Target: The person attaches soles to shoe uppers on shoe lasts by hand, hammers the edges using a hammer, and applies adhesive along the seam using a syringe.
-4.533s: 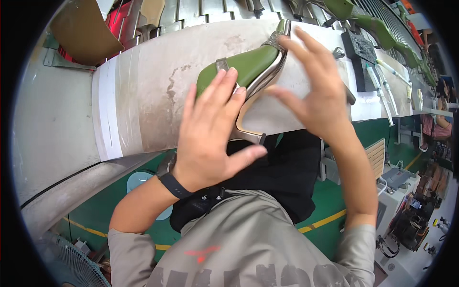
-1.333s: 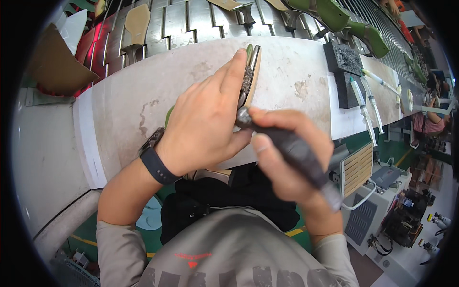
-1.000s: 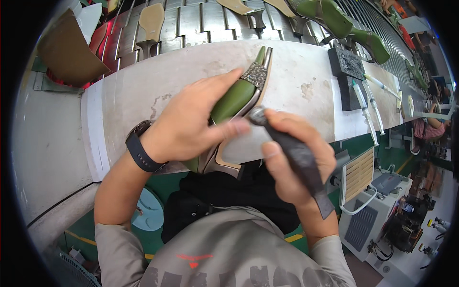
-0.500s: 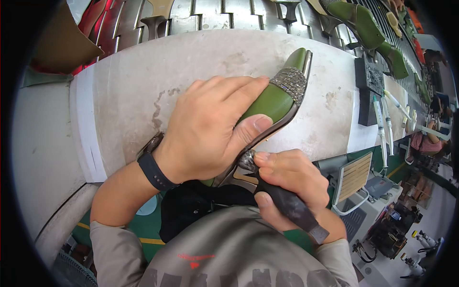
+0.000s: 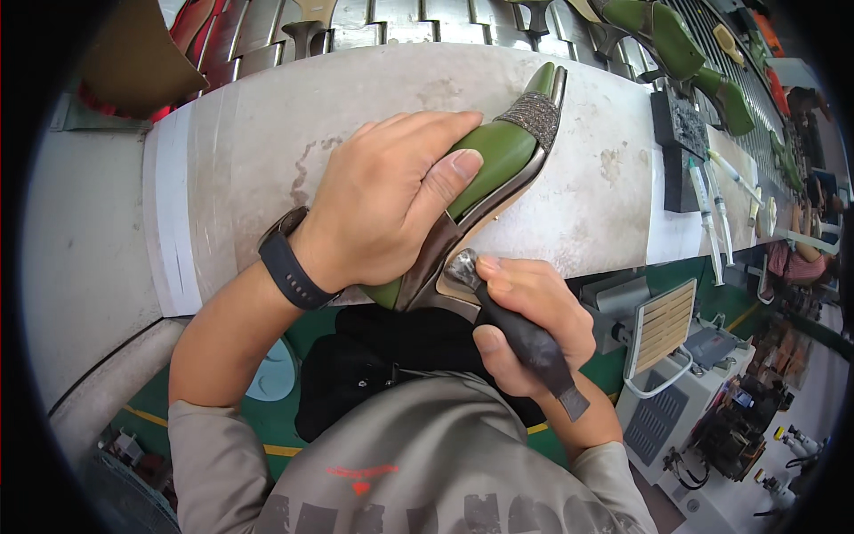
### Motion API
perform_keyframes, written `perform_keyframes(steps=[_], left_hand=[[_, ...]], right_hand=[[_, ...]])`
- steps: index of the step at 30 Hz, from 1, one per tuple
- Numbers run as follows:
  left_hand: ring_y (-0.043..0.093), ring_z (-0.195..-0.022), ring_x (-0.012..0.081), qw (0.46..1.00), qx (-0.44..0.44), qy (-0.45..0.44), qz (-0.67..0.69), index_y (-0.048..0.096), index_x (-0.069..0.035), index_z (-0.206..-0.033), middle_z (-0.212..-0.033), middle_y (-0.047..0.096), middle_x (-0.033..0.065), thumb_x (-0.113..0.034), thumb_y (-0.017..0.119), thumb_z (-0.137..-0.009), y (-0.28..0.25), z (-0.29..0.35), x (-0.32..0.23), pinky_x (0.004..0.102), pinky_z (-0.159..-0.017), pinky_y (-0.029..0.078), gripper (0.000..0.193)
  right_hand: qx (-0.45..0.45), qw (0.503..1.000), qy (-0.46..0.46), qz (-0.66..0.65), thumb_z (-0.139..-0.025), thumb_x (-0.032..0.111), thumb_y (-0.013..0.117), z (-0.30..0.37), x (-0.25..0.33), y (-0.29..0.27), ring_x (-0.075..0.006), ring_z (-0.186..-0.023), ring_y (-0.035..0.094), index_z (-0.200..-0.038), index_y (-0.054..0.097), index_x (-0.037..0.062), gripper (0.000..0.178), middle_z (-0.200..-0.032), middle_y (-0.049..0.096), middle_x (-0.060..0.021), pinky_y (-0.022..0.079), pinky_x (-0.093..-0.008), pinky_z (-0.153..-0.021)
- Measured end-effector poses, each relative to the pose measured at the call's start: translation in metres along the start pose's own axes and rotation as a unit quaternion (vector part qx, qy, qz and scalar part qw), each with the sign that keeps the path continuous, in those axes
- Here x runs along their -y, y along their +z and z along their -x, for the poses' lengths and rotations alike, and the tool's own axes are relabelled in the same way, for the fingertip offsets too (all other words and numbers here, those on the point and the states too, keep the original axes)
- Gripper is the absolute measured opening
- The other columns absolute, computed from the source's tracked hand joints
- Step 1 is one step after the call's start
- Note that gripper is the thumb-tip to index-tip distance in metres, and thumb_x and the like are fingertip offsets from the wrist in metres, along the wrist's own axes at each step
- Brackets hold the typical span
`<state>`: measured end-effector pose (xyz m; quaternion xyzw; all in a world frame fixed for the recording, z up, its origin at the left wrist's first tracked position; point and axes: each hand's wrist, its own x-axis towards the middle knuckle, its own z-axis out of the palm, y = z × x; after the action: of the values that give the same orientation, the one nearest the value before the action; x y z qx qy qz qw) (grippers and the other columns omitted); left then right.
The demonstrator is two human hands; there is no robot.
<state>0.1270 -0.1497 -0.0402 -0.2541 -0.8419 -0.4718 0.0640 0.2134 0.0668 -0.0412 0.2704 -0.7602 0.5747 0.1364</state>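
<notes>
A high-heeled shoe [image 5: 527, 178] on a green shoe last [image 5: 491, 165] lies slantwise over the table's near edge, toe pointing away. Its front carries a glittery band [image 5: 534, 116], and a brown strap runs round the back part. My left hand [image 5: 378, 200], wearing a dark wristband, is closed over the top of the last, thumb along its side. My right hand [image 5: 538, 320] grips a dark hammer [image 5: 534, 343] by its head. The rounded shiny face touches or lies very near the sole by the heel; the flat end points down toward me. The hammer's handle is hidden.
The pale worktable [image 5: 267, 116] has stains and taped edges. Syringes [image 5: 704, 200] lie by a black block [image 5: 678, 125] at the right. Behind runs a metal slat conveyor [image 5: 405, 31] with heeled shoe parts and green lasts [image 5: 663, 40]. A machine [image 5: 663, 400] stands right.
The shoe has shifted slightly away and to the left in view, with both hands. The hammer face has slid a little up along the sole. Both grips stay closed.
</notes>
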Motion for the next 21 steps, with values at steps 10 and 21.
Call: perform_keyframes(steps=[10,21], left_hand=[[0.066,-0.113,0.0450,0.999,0.016,0.007,-0.042,0.061,0.010,-0.136,-0.125,0.069,0.0281,-0.027,0.062,-0.104,-0.001,-0.005,-0.005,0.0465,-0.100,0.051,0.049],[0.063,-0.119,0.0407,0.986,-0.017,0.006,-0.163,0.043,0.007,-0.152,-0.132,0.062,0.0263,-0.037,0.088,-0.077,-0.014,-0.045,-0.049,0.0477,-0.102,0.050,0.098]], right_hand=[[0.138,0.989,0.011,0.049,-0.077,0.001,0.084,-0.062,0.010,-0.034,-0.0276,-0.088,0.077,-0.109,0.075,0.0007,0.032,-0.101,0.078,-0.0123,0.061,-0.0363,-0.078],[-0.188,0.927,0.304,-0.115,-0.096,0.009,0.073,-0.016,-0.039,-0.099,-0.0147,-0.094,0.071,-0.112,0.075,-0.0049,0.021,-0.105,0.078,-0.0104,0.055,-0.0282,-0.090]])
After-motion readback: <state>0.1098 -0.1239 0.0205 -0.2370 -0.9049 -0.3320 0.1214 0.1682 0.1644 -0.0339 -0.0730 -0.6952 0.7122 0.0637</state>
